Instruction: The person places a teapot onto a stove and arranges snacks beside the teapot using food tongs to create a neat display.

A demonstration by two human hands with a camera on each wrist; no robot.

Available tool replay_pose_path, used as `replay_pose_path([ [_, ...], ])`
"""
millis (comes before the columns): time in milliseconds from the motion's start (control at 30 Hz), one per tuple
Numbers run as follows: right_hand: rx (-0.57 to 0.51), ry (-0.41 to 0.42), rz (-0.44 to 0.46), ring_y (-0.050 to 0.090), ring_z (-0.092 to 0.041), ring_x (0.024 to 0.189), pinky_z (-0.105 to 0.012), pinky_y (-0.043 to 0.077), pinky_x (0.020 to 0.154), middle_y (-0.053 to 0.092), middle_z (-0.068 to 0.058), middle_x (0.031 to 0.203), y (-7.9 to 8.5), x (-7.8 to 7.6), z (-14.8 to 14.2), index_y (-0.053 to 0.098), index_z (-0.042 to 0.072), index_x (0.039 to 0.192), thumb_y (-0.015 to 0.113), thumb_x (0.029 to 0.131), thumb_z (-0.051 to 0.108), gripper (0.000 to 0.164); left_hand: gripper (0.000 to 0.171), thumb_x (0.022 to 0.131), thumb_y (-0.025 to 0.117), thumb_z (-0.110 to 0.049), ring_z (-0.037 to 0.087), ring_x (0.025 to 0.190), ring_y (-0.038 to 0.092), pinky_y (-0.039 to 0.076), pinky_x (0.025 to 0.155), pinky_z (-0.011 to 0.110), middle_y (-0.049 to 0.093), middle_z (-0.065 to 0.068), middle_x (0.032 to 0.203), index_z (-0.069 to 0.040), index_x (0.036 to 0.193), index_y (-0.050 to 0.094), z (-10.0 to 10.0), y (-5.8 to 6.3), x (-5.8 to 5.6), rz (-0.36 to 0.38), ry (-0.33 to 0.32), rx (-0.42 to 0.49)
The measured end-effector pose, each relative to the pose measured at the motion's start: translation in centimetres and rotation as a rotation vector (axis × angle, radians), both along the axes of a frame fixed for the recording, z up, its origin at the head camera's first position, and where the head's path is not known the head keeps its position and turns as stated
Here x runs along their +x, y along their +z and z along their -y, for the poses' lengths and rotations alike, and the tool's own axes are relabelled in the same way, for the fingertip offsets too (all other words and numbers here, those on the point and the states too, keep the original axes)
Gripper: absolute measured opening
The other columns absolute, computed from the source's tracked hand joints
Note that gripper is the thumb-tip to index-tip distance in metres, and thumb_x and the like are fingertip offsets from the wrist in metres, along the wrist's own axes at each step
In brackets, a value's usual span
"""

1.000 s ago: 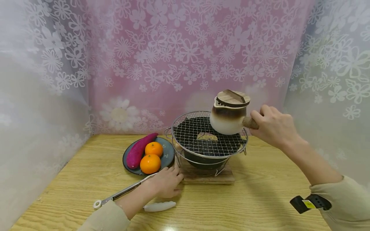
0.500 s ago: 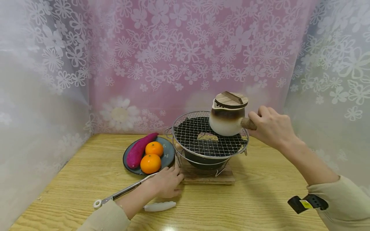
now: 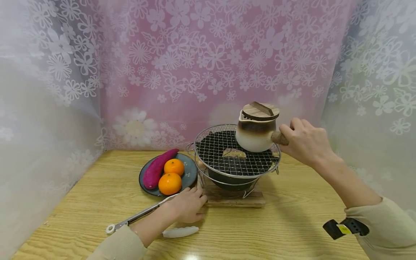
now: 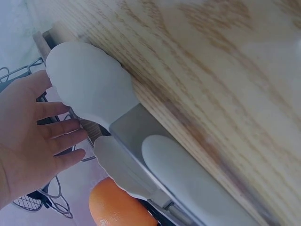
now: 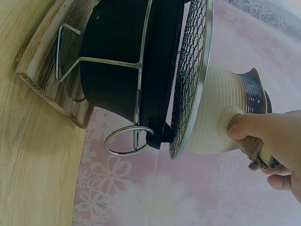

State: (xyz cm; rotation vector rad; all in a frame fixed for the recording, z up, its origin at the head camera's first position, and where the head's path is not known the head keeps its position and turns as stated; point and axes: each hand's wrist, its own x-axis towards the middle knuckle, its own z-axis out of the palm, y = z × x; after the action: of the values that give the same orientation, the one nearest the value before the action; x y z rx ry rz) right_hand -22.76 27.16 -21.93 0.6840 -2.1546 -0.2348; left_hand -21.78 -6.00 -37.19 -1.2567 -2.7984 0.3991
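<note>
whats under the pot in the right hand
The wire mesh is under the pot, with the black grill below that. The pot hides the patch of mesh right beneath it, so whether its base touches cannot be told.

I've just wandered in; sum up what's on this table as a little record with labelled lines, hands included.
Right hand: grips the rope-wrapped handle of the pot
Pot: white below, brown above; held upright over the mesh; contact unclear
Lid: wooden, on the pot
Left hand: fingers extended, near the board and tongs
Mesh: round, on top of the black grill
Board: wooden, under the grill
Tongs: white-tipped, partly hidden by the left arm
Plate: dark, with two oranges and a purple root vegetable
</note>
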Motion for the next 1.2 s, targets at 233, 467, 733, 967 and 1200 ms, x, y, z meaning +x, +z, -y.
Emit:
replay_pose_path([
  [233, -0.009, -0.003, 0.011, 0.040, -0.022, 0.054, -0.039, 0.033, 0.032, 0.039, -0.006, 0.069, -0.02, 0.03, -0.03, 0.043, 0.009, 0.074, 0.079, 0.059, 0.019, 0.041, 0.050, 0.088, 0.056, -0.047, 0.023, 0.117, 0.048, 0.040, 0.092, 0.036, 0.047, 0.012, 0.133, -0.013, 0.125, 0.054, -0.09, -0.03, -0.06, -0.005, -0.002, -0.006],
  [467, -0.015, -0.005, 0.000, 0.041, -0.024, 0.056, -0.041, 0.035, 0.033, 0.039, -0.006, 0.069, -0.14, 0.03, 0.05, 0.044, 0.007, 0.075, 0.081, 0.058, 0.020, 0.042, 0.048, 0.088, 0.057, -0.047, 0.022, 0.114, 0.049, 0.041, 0.090, 0.035, 0.049, 0.009, 0.129, -0.013, 0.121, 0.055, -0.20, -0.13, -0.16, 0.005, 0.003, -0.002],
  [733, 0.017, -0.063, 0.030, 0.041, -0.027, 0.058, -0.041, 0.035, 0.034, 0.041, -0.010, 0.072, 0.08, 0.55, 0.40, 0.047, 0.004, 0.081, 0.083, 0.061, 0.021, 0.044, 0.048, 0.087, 0.057, -0.048, 0.022, 0.113, 0.049, 0.041, 0.089, 0.035, 0.050, 0.009, 0.128, -0.013, 0.120, 0.055, -0.24, -0.02, -0.17, 0.007, -0.001, -0.003],
  [967, 0.014, 0.020, -0.065, 0.044, -0.031, 0.058, -0.040, 0.035, 0.033, 0.047, -0.015, 0.075, -0.34, 0.61, 0.23, 0.051, 0.001, 0.085, 0.079, 0.064, 0.020, 0.040, 0.049, 0.087, 0.057, -0.047, 0.023, 0.114, 0.049, 0.041, 0.090, 0.036, 0.049, 0.010, 0.129, -0.012, 0.121, 0.055, -0.25, -0.10, -0.19, 0.003, 0.000, 0.005],
  [1200, -0.004, 0.086, -0.122, 0.049, -0.034, 0.062, -0.041, 0.038, 0.037, 0.053, -0.017, 0.081, -0.79, 0.70, -0.27, 0.055, 0.002, 0.089, 0.076, 0.063, 0.015, 0.036, 0.050, 0.087, 0.057, -0.047, 0.024, 0.117, 0.047, 0.040, 0.091, 0.036, 0.048, 0.011, 0.131, -0.011, 0.123, 0.055, -0.23, -0.15, -0.27, 0.007, -0.001, -0.002],
])
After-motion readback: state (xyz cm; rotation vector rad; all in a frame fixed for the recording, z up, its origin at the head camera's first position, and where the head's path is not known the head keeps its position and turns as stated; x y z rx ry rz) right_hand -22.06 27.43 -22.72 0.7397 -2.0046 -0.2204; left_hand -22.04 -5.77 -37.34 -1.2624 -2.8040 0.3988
